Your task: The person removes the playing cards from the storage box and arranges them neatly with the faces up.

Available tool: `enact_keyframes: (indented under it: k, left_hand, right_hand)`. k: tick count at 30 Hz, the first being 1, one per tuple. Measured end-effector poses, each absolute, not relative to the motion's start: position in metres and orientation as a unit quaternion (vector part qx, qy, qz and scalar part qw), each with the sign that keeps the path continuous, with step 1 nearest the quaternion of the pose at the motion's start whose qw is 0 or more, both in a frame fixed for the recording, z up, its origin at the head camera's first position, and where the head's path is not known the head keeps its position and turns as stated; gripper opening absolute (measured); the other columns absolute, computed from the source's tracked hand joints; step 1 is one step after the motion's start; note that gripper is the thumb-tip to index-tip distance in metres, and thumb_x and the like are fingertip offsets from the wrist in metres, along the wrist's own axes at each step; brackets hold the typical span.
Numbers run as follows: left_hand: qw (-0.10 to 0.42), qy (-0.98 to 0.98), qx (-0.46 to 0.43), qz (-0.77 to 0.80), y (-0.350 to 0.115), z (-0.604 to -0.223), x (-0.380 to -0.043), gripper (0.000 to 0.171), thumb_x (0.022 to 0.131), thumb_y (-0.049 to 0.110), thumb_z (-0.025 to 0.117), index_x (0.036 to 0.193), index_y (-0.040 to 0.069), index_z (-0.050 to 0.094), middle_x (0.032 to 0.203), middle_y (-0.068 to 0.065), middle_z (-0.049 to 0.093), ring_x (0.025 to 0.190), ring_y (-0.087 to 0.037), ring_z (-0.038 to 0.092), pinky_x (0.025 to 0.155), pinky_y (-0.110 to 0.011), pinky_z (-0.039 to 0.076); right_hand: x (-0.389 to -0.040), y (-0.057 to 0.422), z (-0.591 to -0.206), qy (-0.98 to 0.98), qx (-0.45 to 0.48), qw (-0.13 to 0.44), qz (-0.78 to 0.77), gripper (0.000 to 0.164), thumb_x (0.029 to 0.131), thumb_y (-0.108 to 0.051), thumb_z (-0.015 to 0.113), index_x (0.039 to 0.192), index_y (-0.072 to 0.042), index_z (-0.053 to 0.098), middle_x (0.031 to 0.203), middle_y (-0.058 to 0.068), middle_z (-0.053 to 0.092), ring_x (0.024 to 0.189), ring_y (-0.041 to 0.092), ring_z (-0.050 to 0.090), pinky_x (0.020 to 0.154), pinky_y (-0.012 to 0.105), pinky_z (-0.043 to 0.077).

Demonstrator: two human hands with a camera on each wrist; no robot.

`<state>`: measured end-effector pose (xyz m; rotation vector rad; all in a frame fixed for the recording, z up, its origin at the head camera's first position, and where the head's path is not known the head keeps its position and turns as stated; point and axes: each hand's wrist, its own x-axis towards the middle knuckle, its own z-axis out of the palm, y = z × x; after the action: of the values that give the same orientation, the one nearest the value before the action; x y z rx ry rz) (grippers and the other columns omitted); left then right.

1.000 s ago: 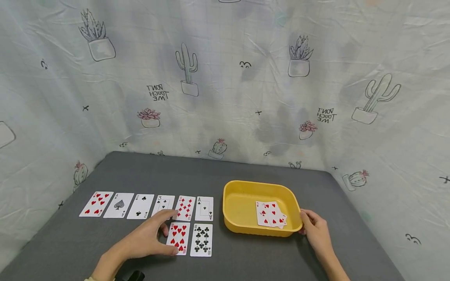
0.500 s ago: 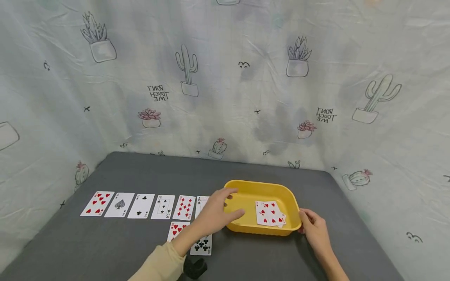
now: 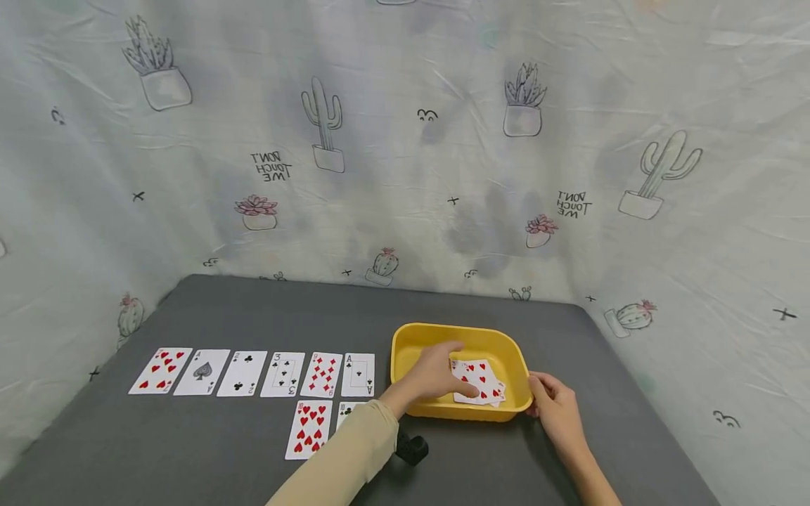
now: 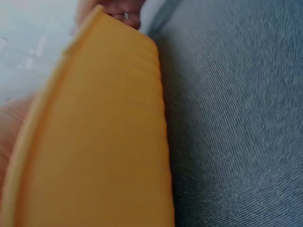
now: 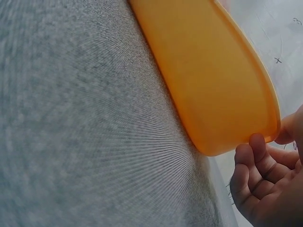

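Observation:
My left hand [image 3: 433, 372] reaches into the yellow plastic tray [image 3: 408, 409], fingers spread over its left half. Its thumb overlaps the near left part of a small overlapping pile of playing cards [image 3: 484, 379], a heart card on top. In the left wrist view the tray's wall [image 4: 104, 123] hides most of that hand. My right hand [image 3: 558, 407] pinches the tray's rim at the near right corner; the right wrist view shows its curled fingers [image 5: 244, 163] against the outer wall, thumb at the rim.
Left of the tray lies a row of face-up cards, from the seven of hearts [image 3: 161, 370] to the ace of clubs [image 3: 358, 375]. Below are the ten of hearts [image 3: 309, 430] and a club ten [image 3: 346, 409], partly behind my left sleeve [image 3: 344, 457]. Patterned curtain [image 3: 405, 176] surrounds the grey table [image 3: 209, 309].
My left hand has moved right, from beside the ten of hearts, across the tray's left rim, to the card pile inside. The right hand stays at the tray's corner.

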<state>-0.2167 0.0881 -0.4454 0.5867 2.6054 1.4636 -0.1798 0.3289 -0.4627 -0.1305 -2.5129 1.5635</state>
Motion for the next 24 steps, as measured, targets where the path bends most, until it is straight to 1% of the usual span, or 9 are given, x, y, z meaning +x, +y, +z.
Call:
enact_keyframes:
  k: [3, 7, 12, 16, 20, 23, 24]
  left_hand:
    - [0.068, 0.869, 0.197, 0.45, 0.093, -0.448, -0.221, 0.088, 0.071, 0.029, 0.091, 0.144, 0.005, 0.048, 0.141, -0.009, 0.05, 0.124, -0.026, 0.048, 0.104, -0.043, 0.038]
    - [0.076, 0.891, 0.211, 0.395, 0.099, -0.452, -0.228, 0.088, 0.07, 0.031, 0.091, 0.143, 0.006, 0.049, 0.14, -0.006, 0.051, 0.127, -0.026, 0.043, 0.106, -0.04, 0.034]
    - [0.066, 0.904, 0.24, 0.348, 0.104, -0.456, -0.234, 0.081, 0.071, 0.028, 0.091, 0.139, 0.007, 0.053, 0.134, -0.003, 0.056, 0.119, -0.02, 0.047, 0.104, -0.035, 0.034]
    - [0.055, 0.908, 0.258, 0.325, 0.106, -0.457, -0.237, 0.079, 0.07, 0.029, 0.092, 0.137, 0.007, 0.056, 0.131, -0.001, 0.058, 0.116, -0.015, 0.05, 0.105, -0.033, 0.031]
    - [0.045, 0.914, 0.26, 0.309, 0.109, -0.46, -0.241, 0.081, 0.069, 0.036, 0.091, 0.137, 0.009, 0.056, 0.132, 0.0, 0.058, 0.12, -0.014, 0.05, 0.11, -0.034, 0.026]
    - [0.041, 0.917, 0.26, 0.301, 0.111, -0.463, -0.244, 0.084, 0.068, 0.041, 0.091, 0.138, 0.01, 0.055, 0.134, 0.002, 0.056, 0.126, -0.014, 0.047, 0.114, -0.038, 0.02]
    - [0.041, 0.917, 0.258, 0.303, 0.112, -0.464, -0.244, 0.084, 0.068, 0.041, 0.091, 0.138, 0.011, 0.055, 0.135, 0.002, 0.056, 0.127, -0.014, 0.047, 0.114, -0.039, 0.02]
  right_hand:
    - [-0.18, 0.328, -0.461, -0.845, -0.047, 0.086, 0.526, 0.037, 0.105, -0.024, 0.05, 0.126, 0.004, 0.061, 0.088, 0.016, 0.066, 0.068, 0.02, 0.059, 0.061, 0.03, 0.052]
    - [-0.181, 0.328, -0.461, -0.847, -0.05, 0.085, 0.523, 0.036, 0.105, -0.023, 0.049, 0.126, 0.005, 0.061, 0.088, 0.016, 0.065, 0.068, 0.021, 0.059, 0.06, 0.03, 0.052]
    - [-0.18, 0.328, -0.46, -0.849, -0.048, 0.086, 0.519, 0.037, 0.105, -0.024, 0.049, 0.126, 0.005, 0.06, 0.087, 0.016, 0.065, 0.069, 0.023, 0.06, 0.06, 0.03, 0.052]
    - [-0.18, 0.327, -0.459, -0.848, -0.048, 0.088, 0.52, 0.037, 0.105, -0.025, 0.049, 0.125, 0.005, 0.061, 0.087, 0.016, 0.065, 0.068, 0.023, 0.059, 0.06, 0.03, 0.052]
    - [-0.181, 0.328, -0.46, -0.848, -0.05, 0.082, 0.52, 0.038, 0.105, -0.025, 0.049, 0.126, 0.005, 0.06, 0.087, 0.015, 0.065, 0.068, 0.021, 0.059, 0.06, 0.03, 0.051]
    - [-0.181, 0.329, -0.461, -0.849, -0.049, 0.081, 0.52, 0.038, 0.105, -0.025, 0.049, 0.126, 0.005, 0.06, 0.088, 0.016, 0.065, 0.069, 0.022, 0.059, 0.061, 0.03, 0.052]
    - [-0.181, 0.33, -0.461, -0.849, -0.048, 0.081, 0.52, 0.038, 0.105, -0.025, 0.049, 0.126, 0.005, 0.06, 0.088, 0.016, 0.065, 0.069, 0.022, 0.06, 0.061, 0.03, 0.052]
